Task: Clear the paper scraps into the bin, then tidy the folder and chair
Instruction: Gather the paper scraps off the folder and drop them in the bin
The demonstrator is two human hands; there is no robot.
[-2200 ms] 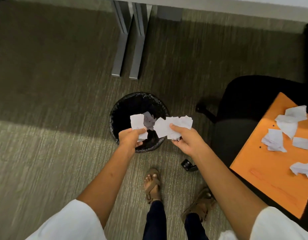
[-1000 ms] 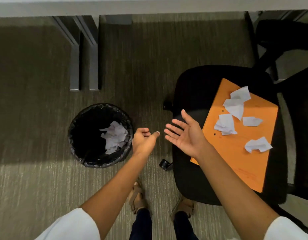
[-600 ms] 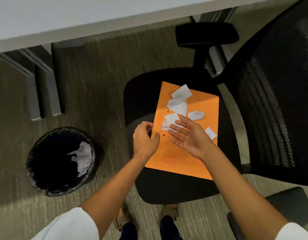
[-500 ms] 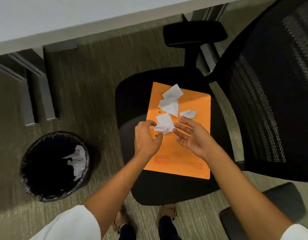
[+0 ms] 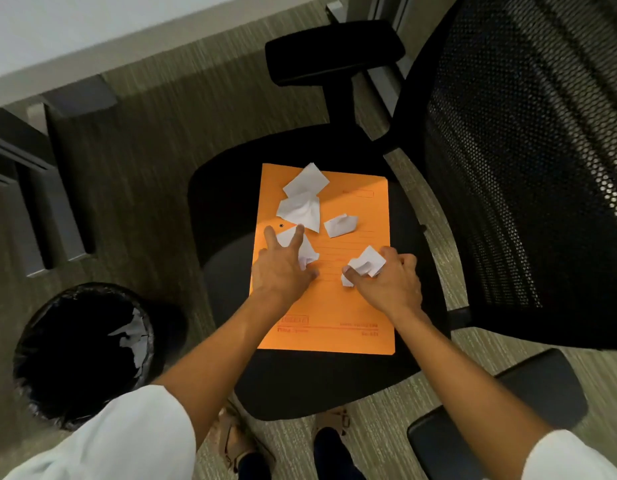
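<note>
1. folder (image 5: pixel 352 306) lies flat on the chair (image 5: pixel 300 386) seat, scraps (image 5: pixel 301 206) on it.
2. left hand (image 5: pixel 282 268), fingers spread, presses a scrap.
3. right hand (image 5: pixel 386 282) is closed around a crumpled scrap.
4. bin (image 5: pixel 75 355) stands left, paper inside.

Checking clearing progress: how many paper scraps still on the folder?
5: top scrap, second scrap, small scrap, one under the left hand, one pinched by the right hand. More may hide beneath the hands.
</note>
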